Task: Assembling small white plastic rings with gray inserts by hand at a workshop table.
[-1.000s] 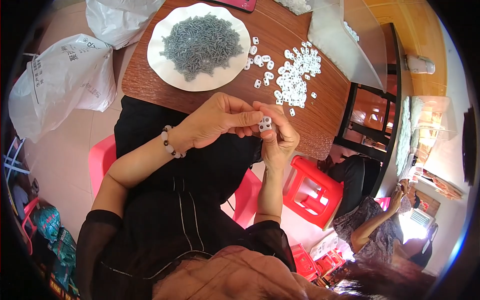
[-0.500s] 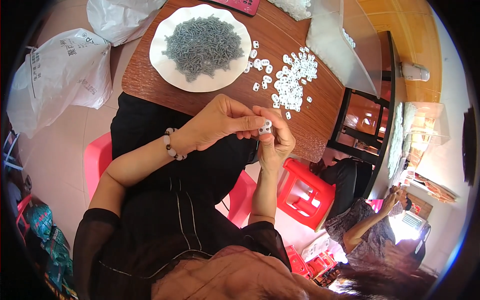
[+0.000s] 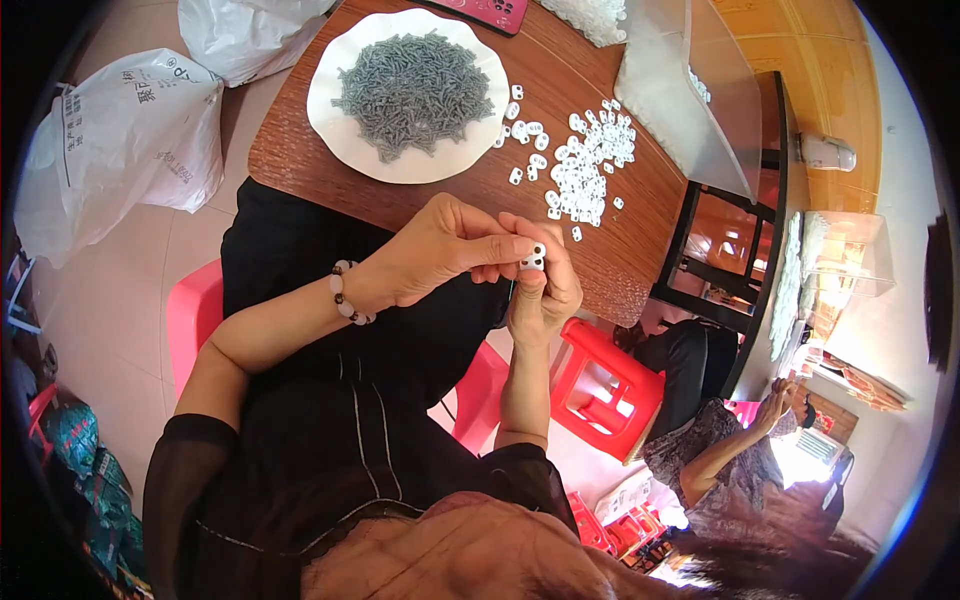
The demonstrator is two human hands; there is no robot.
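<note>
A small white plastic piece [image 3: 534, 258] with round dark holes is held between my two hands, in front of the table's near edge. My right hand [image 3: 548, 295] pinches it from below with the thumb, its fingers curled behind. Coming from the left, my left hand [image 3: 448, 252] has its thumb and fingers closed at the piece's left side; whether it grips anything else there is hidden. Beyond my hands, many similar white pieces [image 3: 582, 175] lie scattered on the brown table [image 3: 470, 195]. A scalloped white plate [image 3: 325, 120] holds a heap of small grey, screw-like pieces [image 3: 415, 95].
A pink-and-black flat object [image 3: 495, 12] lies at the table's far edge, near clear plastic pieces [image 3: 590, 18] and a translucent panel [image 3: 690, 110]. White sacks [image 3: 140, 130] stand at left. To the right are a red stool [image 3: 606, 390] and another person [image 3: 725, 460].
My hands and the white piece have barely shifted; the right hand has moved slightly left and down. The other person's raised hand has moved a little.
</note>
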